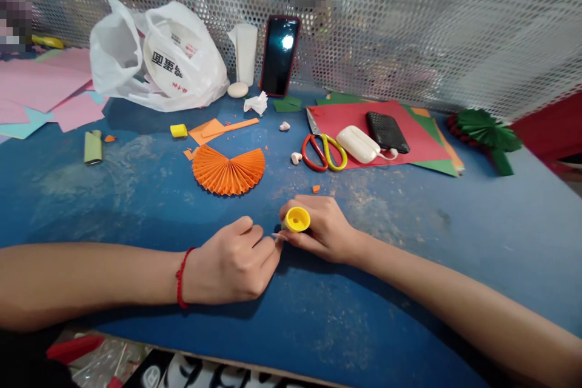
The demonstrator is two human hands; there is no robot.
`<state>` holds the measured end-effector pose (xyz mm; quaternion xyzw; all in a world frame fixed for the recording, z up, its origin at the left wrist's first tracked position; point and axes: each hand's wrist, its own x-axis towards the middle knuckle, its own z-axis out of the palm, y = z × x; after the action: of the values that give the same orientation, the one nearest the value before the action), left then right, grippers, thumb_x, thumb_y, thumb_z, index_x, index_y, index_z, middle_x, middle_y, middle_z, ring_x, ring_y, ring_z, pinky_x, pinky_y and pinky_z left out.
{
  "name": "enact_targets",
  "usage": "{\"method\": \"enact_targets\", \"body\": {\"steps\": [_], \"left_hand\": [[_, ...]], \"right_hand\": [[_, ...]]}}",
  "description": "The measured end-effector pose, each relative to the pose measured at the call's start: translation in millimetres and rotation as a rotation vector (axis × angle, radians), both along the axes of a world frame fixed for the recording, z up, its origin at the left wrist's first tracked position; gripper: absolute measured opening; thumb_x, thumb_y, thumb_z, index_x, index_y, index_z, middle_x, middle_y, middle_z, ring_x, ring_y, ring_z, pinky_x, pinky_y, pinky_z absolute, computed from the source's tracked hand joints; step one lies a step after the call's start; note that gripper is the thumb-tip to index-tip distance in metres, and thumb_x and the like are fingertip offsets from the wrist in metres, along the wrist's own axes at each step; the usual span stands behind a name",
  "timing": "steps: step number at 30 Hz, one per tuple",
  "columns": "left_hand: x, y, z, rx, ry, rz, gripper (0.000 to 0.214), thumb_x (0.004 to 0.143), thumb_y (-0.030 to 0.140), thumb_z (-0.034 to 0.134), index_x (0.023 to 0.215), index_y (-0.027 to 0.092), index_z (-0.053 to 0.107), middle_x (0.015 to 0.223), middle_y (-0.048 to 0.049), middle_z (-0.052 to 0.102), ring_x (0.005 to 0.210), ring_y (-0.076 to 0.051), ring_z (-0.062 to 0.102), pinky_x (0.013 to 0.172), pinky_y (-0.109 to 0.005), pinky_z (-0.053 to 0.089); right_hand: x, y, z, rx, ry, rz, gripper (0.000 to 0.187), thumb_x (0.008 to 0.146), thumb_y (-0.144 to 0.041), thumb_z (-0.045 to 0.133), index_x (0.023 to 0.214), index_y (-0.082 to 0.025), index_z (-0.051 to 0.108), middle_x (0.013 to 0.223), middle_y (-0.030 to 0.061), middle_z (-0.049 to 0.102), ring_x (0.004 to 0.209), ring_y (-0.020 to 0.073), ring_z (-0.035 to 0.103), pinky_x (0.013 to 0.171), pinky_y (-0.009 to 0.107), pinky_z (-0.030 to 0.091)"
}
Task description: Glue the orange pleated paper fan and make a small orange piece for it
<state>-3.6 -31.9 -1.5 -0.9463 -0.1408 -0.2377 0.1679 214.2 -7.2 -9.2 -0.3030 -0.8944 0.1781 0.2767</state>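
My right hand (325, 227) is wrapped round a yellow glue stick (297, 219), whose round hollow end points up at me. Beside it, my left hand (236, 260) is closed, fingers curled, its fingertips meeting those of the right hand below the tube. Whatever those left fingers pinch, if anything, is hidden. Beyond both hands lies a pleated orange paper fan (228, 173) on the blue table (150, 206). A yellow cap (179, 131) and orange paper scraps (209, 131) lie just behind the fan.
Scissors (325, 148) lie partly on red paper (413, 127) with a white power bank (358, 144) and a black case (388, 132). At the back stand a phone (280, 54) and a white plastic bag (159, 66). A green paper fan (486, 130) rests far right.
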Motion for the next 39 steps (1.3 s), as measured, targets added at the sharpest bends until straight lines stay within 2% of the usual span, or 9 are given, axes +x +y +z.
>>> {"method": "enact_targets", "body": {"steps": [11,17,24,31,39], "left_hand": [[0.5,1.0,-1.1,-0.014,0.011,-0.018,0.013,0.088,0.011,0.058,0.076,0.011,0.064,0.064,-0.0024,0.06,0.057,-0.016,0.048,0.058,-0.035,0.026],[0.5,0.6,-0.4,-0.026,0.006,-0.023,0.012,0.087,0.011,0.058,0.077,0.012,0.064,0.062,-0.0015,0.057,0.057,-0.015,0.046,0.058,-0.035,0.025],[-0.2,0.3,-0.9,-0.012,0.001,-0.033,0.019,0.089,0.01,0.054,0.072,0.014,0.06,0.057,-0.0004,0.053,0.054,-0.015,0.044,0.058,-0.034,0.025],[0.2,0.9,0.5,0.007,0.001,-0.037,0.018,0.09,0.011,0.057,0.073,0.012,0.064,0.057,-0.0016,0.059,0.053,-0.015,0.047,0.057,-0.034,0.026],[-0.6,0.7,1.2,0.001,0.002,-0.049,0.022,0.089,0.009,0.053,0.069,0.014,0.061,0.057,-0.0007,0.056,0.051,-0.016,0.046,0.057,-0.034,0.029]], "right_hand": [[1.7,1.0,0.4,-0.028,0.045,0.077,0.032,0.099,-0.042,0.047,0.079,-0.018,0.056,0.066,0.002,0.061,0.059,0.0133,0.052,0.057,0.026,0.035],[2.2,-0.1,-0.6,0.018,0.031,0.068,0.03,0.099,-0.043,0.049,0.086,-0.017,0.058,0.069,0.0021,0.062,0.062,0.0142,0.052,0.058,0.026,0.035],[2.8,0.6,0.3,0.003,0.019,0.101,0.038,0.1,-0.049,0.043,0.085,-0.017,0.058,0.069,0.0025,0.063,0.061,0.0142,0.053,0.058,0.027,0.036],[1.9,0.7,0.1,0.027,0.025,0.057,0.035,0.1,-0.044,0.045,0.08,-0.017,0.057,0.065,0.0023,0.062,0.059,0.0135,0.053,0.056,0.026,0.034],[3.0,2.3,0.4,0.0,0.026,0.116,0.039,0.1,-0.049,0.044,0.084,-0.017,0.059,0.069,0.003,0.063,0.061,0.014,0.054,0.058,0.026,0.036]]}}
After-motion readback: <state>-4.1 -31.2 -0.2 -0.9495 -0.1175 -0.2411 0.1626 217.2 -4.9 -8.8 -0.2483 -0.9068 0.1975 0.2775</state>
